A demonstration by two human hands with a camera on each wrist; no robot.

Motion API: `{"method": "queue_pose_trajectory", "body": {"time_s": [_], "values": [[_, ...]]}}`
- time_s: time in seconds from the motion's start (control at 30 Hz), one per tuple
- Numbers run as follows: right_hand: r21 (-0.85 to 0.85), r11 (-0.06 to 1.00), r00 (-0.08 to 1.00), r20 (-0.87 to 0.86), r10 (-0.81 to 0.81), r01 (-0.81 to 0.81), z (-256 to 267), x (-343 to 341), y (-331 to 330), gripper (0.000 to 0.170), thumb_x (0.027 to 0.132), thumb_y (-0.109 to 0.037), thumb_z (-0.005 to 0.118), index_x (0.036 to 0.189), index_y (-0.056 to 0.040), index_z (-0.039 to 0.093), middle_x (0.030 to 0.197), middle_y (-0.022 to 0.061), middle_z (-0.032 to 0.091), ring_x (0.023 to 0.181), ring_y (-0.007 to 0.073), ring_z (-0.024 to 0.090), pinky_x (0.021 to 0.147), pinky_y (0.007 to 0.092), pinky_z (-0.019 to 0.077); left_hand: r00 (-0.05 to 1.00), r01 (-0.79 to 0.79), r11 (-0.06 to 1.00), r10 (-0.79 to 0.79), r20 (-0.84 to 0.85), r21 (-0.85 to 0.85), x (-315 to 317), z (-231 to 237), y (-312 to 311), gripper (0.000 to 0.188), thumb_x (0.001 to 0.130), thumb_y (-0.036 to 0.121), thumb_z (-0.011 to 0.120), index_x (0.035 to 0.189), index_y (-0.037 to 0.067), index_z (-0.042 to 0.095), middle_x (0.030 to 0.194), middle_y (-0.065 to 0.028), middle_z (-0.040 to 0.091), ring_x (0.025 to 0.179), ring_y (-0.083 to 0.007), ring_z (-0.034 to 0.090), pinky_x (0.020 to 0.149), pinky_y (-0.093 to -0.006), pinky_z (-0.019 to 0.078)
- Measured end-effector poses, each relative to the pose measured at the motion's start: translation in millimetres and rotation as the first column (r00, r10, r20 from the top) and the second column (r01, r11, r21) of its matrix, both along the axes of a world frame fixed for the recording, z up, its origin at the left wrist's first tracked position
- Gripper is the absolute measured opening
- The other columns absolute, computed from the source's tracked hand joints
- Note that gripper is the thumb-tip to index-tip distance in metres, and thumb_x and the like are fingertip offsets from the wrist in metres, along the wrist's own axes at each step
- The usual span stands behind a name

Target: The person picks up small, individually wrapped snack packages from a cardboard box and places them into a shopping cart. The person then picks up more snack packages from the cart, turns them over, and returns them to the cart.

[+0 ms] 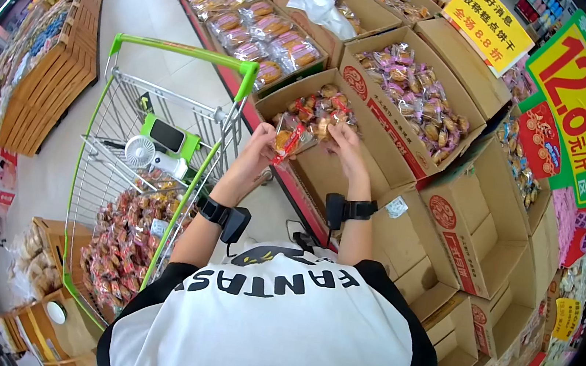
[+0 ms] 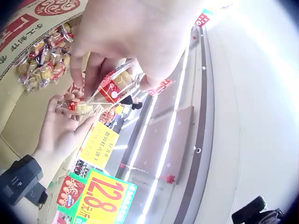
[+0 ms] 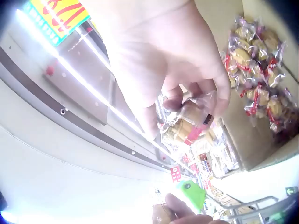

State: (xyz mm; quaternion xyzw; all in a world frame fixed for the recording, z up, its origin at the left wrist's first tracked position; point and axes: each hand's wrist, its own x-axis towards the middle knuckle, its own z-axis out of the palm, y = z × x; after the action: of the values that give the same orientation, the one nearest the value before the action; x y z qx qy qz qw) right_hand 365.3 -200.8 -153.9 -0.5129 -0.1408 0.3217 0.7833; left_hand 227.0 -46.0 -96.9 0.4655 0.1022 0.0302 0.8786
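My left hand [image 1: 261,145] pinches a clear-and-red wrapped pastry [image 2: 114,88] by its edge, above the near side of an open cardboard box [image 1: 386,151]. Beside it, my right hand [image 1: 347,151] grips another wrapped pastry [image 3: 191,122], its fingers curled round the clear wrapper. The two packets are held close together, as the left wrist view shows. Behind the hands, several more wrapped pastries [image 1: 326,102] with red print lie heaped at one end of that box. Both wrists wear black strapped devices.
A green-edged shopping cart [image 1: 177,51] stands at my left, with a heap of red packets [image 1: 125,250], a phone [image 1: 166,135] and a small white fan [image 1: 139,151]. Cartons of wrapped pastries [image 1: 423,96] surround the box. A large price sign [image 1: 578,95] rises at the right.
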Motion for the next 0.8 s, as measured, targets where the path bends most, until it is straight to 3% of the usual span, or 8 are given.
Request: {"method": "queue_pose_trajectory", "body": {"time_s": [0.03,0.13,0.17,0.23,0.33,0.43,0.7,0.8], "values": [[-0.001,1.0,1.0,-0.001,0.011,-0.011,6.5,-4.7,3.0,0.012,0.08,-0.019,0.05,0.074,-0.0088,0.047,0.063,-0.0014,0.047,0.062,0.0069,0.048,0.057,0.0187,0.0398,1.0,-0.011,1.0,0.011,-0.001,-0.001,-6.6,2.1,1.7,0.012,0.084,0.022,0.036,0.081,0.011,0.033,0.086,-0.0098,0.05,0.092,-0.0295,0.051,0.076,-0.0371,0.043],[0.127,0.991,0.999,0.0,0.038,-0.037,22.7,-15.6,11.5,0.014,0.078,-0.011,0.049,0.09,-0.0057,0.045,0.095,0.0103,0.054,0.073,0.0141,0.055,0.067,0.0266,0.0446,0.992,-0.102,0.994,0.099,0.082,0.033,-23.2,3.7,7.7,0.013,0.084,0.022,0.038,0.081,0.011,0.033,0.091,-0.0065,0.047,0.096,-0.0272,0.05,0.076,-0.041,0.0426],[0.128,0.991,0.999,0.005,0.044,-0.044,27.8,-20.0,13.1,0.014,0.078,-0.011,0.049,0.09,-0.0057,0.045,0.095,0.0103,0.054,0.073,0.0141,0.055,0.067,0.0266,0.0446,0.991,-0.108,0.994,0.105,0.087,0.033,-27.9,5.7,8.7,0.013,0.084,0.022,0.038,0.081,0.011,0.033,0.091,-0.0065,0.047,0.096,-0.0272,0.05,0.076,-0.041,0.0426],[0.333,0.935,0.98,-0.108,0.169,-0.125,46.2,-32.0,16.0,0.026,0.077,-0.015,0.043,0.099,-0.0006,0.044,0.107,0.0167,0.049,0.077,0.0181,0.055,0.074,0.0299,0.0429,0.983,-0.123,0.992,0.125,0.137,-0.019,-38.6,14.4,8.4,0.012,0.084,0.022,0.038,0.081,0.012,0.033,0.089,-0.0056,0.047,0.092,-0.0248,0.051,0.076,-0.0413,0.0428],[0.462,0.869,0.929,-0.211,0.303,-0.179,61.3,-44.5,23.5,0.04,0.074,-0.022,0.038,0.106,0.0025,0.041,0.111,0.0198,0.045,0.079,0.0198,0.053,0.075,0.0309,0.0409,0.974,-0.168,0.986,0.166,0.152,0.002,-49.9,25.4,6.0,0.014,0.084,0.025,0.038,0.081,0.012,0.032,0.089,-0.006,0.048,0.088,-0.0231,0.052,0.075,-0.0408,0.0434],[0.508,0.826,0.91,-0.173,0.377,-0.245,65.8,-50.8,27.6,0.048,0.072,-0.028,0.037,0.107,0.0047,0.041,0.113,0.02,0.044,0.08,0.0184,0.051,0.073,0.0289,0.0399,0.959,-0.215,0.977,0.21,0.192,0.008,-59.0,35.1,3.6,0.017,0.083,0.027,0.039,0.083,0.012,0.032,0.092,-0.0094,0.049,0.084,-0.0246,0.054,0.073,-0.0383,0.044],[0.532,0.79,0.843,-0.234,0.484,-0.305,72.0,-75.3,46.2,0.051,0.069,-0.028,0.042,0.107,0.0057,0.041,0.115,0.0231,0.04,0.078,0.0167,0.047,0.066,0.0263,0.0377,0.94,-0.271,0.962,0.271,0.206,-0.029,-85.9,16.4,25.7,0.017,0.083,0.027,0.039,0.083,0.011,0.032,0.092,-0.0107,0.049,0.089,-0.027,0.052,0.073,-0.0405,0.0441],[0.583,0.716,0.792,-0.189,0.58,-0.384,68.3,-83.6,58.6,0.047,0.067,-0.017,0.045,0.108,0.0035,0.04,0.112,0.0229,0.043,0.078,0.0189,0.05,0.068,0.0272,0.0406,0.935,-0.289,0.956,0.293,0.199,-0.051,-102.2,23.3,27.7,0.017,0.083,0.027,0.039,0.083,0.011,0.032,0.091,-0.0095,0.048,0.092,-0.0272,0.051,0.075,-0.0417,0.044]]}}
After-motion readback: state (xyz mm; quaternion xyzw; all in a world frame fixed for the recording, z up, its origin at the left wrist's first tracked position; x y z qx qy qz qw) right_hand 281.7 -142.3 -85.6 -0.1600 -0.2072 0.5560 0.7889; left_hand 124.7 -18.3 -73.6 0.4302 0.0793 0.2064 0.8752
